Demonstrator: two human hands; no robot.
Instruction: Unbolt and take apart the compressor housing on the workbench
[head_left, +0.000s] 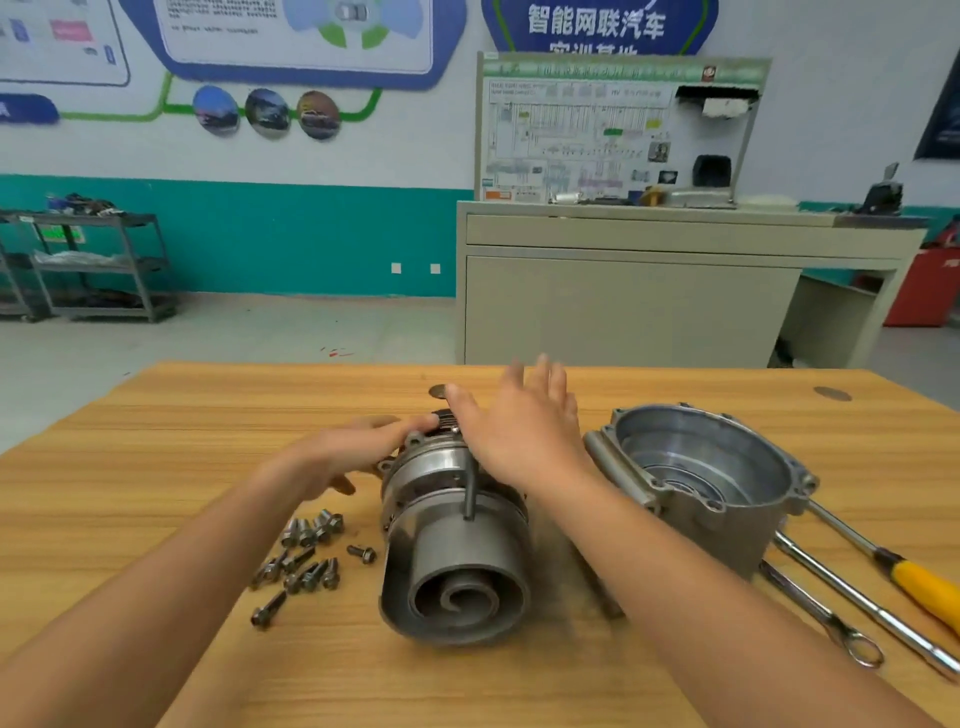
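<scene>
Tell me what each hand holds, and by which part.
Nothing is gripped. The left hand lays straight fingers on the far flange of the compressor assembly; the right hand hovers open above it, blurred.

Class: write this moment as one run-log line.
left hand: touches scroll assembly far end | right hand: open above it | housing: off, right of assembly | bolts: loose, left of assembly

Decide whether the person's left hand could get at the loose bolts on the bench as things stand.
Probably yes. The loose bolts lie in the open on the workbench, just nearer the person than the left hand, which rests on the compressor core. Nothing stands between them.
</scene>
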